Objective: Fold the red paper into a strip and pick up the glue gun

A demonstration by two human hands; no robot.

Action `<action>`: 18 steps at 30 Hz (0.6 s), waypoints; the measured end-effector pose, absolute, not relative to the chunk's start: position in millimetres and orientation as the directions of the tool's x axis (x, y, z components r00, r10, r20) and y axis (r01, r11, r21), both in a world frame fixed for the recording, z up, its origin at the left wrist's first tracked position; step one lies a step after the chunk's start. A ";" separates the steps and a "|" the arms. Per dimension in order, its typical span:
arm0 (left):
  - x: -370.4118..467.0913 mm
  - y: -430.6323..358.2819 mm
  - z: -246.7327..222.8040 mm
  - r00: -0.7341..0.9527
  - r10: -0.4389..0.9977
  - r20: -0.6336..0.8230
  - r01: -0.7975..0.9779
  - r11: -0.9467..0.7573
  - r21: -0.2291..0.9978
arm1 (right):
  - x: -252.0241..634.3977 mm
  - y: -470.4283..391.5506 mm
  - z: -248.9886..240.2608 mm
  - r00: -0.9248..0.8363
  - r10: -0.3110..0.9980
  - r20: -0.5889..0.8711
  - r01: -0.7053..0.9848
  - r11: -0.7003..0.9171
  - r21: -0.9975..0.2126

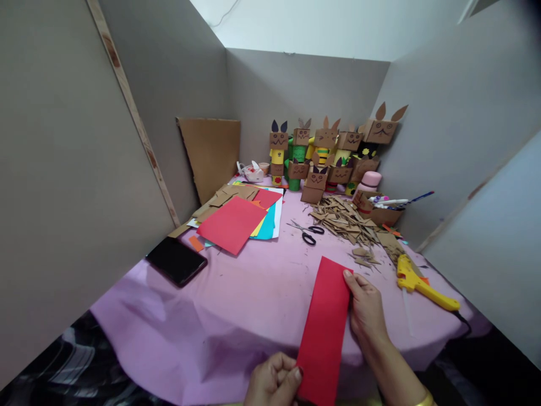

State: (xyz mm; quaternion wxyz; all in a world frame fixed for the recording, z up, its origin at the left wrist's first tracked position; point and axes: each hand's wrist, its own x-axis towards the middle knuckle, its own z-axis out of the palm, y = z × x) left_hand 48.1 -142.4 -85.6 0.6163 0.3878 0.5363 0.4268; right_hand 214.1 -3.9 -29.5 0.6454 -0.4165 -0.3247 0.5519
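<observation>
A long strip of red paper (324, 327) slants over the near edge of the table. My right hand (367, 307) grips its upper right corner, the thumb lying on top. Lower down, my left hand (274, 380) pinches the strip's left edge between thumb and fingers. The strip's bottom end runs out of the picture. Beyond it, a pair of scissors (307, 230) with black handles lies spread apart on the cloth. A yellow glue gun (426, 287) rests to the right of my right hand.
Coloured paper sheets (232, 224) and cardboard pieces lie at left, near a black phone (176, 261). Cardboard scraps (344, 219) are heaped at right, before a box of pens (380, 213). Several cardboard animal figures (325, 138) stand at the back. Grey partitions (304, 84) enclose the table.
</observation>
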 end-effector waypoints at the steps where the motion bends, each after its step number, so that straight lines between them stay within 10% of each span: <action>1: 48.0 -142.4 -85.5 0.061 0.943 -0.328 -0.100 0.332 0.938 | 214.1 -3.9 -29.5 0.179 0.983 -0.041 -0.441 0.043 -0.896; 18: 46.3 -144.2 -83.6 0.017 0.997 -0.076 0.130 0.073 0.989 | 214.8 -2.8 -30.5 0.195 0.980 -0.044 -0.432 0.046 -0.901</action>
